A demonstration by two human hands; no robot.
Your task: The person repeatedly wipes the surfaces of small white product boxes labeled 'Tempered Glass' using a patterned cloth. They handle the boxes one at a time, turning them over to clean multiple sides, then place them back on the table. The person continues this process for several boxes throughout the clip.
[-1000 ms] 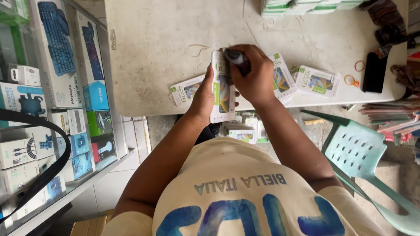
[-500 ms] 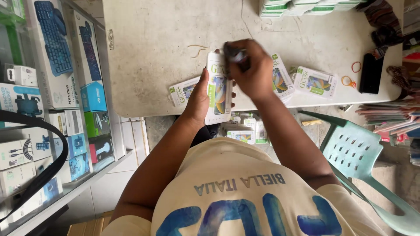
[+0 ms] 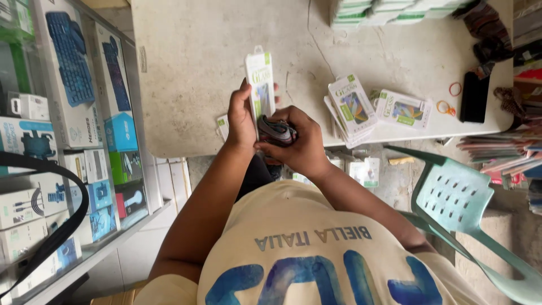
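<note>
My left hand (image 3: 240, 121) grips a slim white and green retail package (image 3: 261, 85), or a thin stack of them, and holds it upright over the near edge of the pale table (image 3: 197, 68). My right hand (image 3: 305, 147) is closed around a dark bunched cloth (image 3: 276, 133) pressed against the lower end of that package. The two hands touch each other. A second small stack of like packages (image 3: 353, 107) lies on the table just right of my hands, with one more package (image 3: 403, 110) beside it.
A black phone (image 3: 474, 96) and orange rubber bands (image 3: 455, 88) lie at the table's right end. More package stacks (image 3: 384, 11) line the far edge. A glass display case (image 3: 73, 113) of boxed goods stands left, a green plastic chair (image 3: 457, 197) right.
The package now stands taller, clear of my right hand. My right hand has slid from the package's top down to its lower end, with the cloth showing in it.
</note>
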